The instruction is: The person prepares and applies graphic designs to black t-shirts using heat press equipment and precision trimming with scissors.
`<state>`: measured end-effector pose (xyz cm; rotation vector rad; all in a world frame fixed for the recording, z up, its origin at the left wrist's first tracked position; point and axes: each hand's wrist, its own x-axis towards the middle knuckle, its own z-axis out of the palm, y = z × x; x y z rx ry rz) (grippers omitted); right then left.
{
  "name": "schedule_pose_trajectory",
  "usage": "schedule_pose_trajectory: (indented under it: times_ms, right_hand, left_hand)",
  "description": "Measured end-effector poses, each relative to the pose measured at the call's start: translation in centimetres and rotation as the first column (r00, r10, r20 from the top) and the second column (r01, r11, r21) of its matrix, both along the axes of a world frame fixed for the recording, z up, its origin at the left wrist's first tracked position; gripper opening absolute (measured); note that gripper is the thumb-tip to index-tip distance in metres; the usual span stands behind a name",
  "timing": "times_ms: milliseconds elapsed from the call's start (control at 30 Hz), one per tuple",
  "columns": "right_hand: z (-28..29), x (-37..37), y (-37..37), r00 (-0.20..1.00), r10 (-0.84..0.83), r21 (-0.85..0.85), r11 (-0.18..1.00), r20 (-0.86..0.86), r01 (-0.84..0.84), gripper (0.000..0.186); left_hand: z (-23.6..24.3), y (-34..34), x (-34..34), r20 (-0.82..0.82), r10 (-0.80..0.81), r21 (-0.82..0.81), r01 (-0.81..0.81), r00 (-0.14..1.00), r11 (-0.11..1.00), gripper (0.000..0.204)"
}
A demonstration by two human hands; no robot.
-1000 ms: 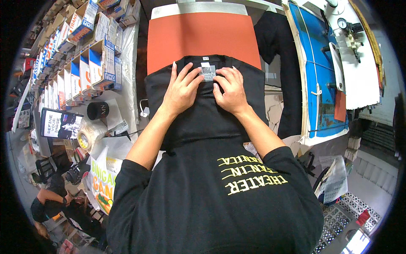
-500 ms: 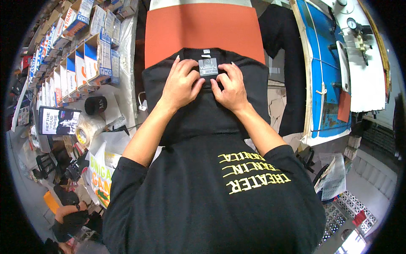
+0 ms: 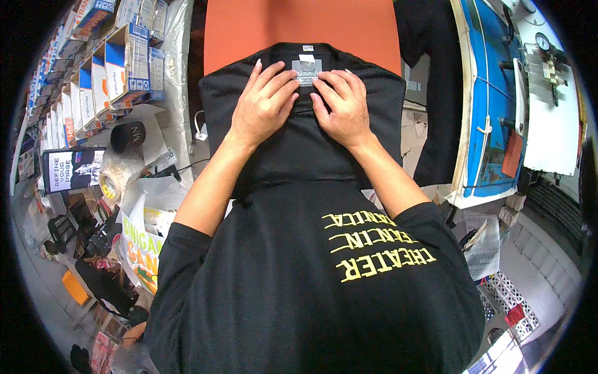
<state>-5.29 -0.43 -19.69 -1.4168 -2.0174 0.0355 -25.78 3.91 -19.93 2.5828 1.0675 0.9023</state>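
A black T-shirt (image 3: 298,156) lies spread over an orange board, its collar at the far side. Just inside the neckline sits a small grey square label sheet (image 3: 307,65) with pale printing, looking flat against the fabric. My left hand (image 3: 266,103) rests on the shirt, fingers stretched, with its fingertips over the label's left edge. From the other side, my right hand (image 3: 341,106) lays its slightly bent fingers on the label's right edge, thumb apart on the cloth. A small white tag (image 3: 306,58) shows at the collar above the label.
The bare orange board (image 3: 299,25) extends beyond the collar. Open cardboard boxes (image 3: 128,68) line the left, with a tablet-like screen (image 3: 73,169) and a tape roll (image 3: 112,184) nearer. At right stand a blue panel (image 3: 489,100) and a pressure gauge (image 3: 542,41).
My fingers have gone from holding the label by its sides to lying over its edges. The label now looks flatter on the shirt. The whole view has shifted slightly.
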Motion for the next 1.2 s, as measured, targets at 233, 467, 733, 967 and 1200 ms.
schedule_pose_trajectory:
  times_ms: [233,467,733,967,1200]
  right_hand:
    - [-0.4,0.1,0.1,1.000,-0.014,0.001,1.000,-0.014,0.014,0.030]
    - [-0.3,0.0,0.1,0.999,-0.032,-0.005,0.999,-0.001,0.032,0.031]
    - [-0.2,-0.1,0.1,0.999,-0.036,-0.005,0.999,-0.005,0.036,0.030]
    - [-0.1,-0.3,0.4,0.998,-0.044,-0.025,0.999,-0.041,0.043,0.023]
    - [4.4,1.1,1.3,0.989,-0.150,-0.127,0.981,0.007,0.149,0.018]
  left_hand:
    - [-0.3,0.2,-0.1,0.004,0.000,0.006,0.000,1.000,1.000,0.026]
    - [-0.1,0.2,0.0,0.019,-0.003,0.001,0.003,1.000,1.000,0.029]
    - [-0.3,0.2,0.0,0.007,0.006,0.016,-0.006,1.000,1.000,0.026]
    - [-0.1,0.2,0.2,0.039,0.010,-0.003,-0.010,0.999,1.000,0.026]
    - [2.2,1.6,1.2,0.102,0.069,-0.012,-0.068,0.992,0.998,0.022]
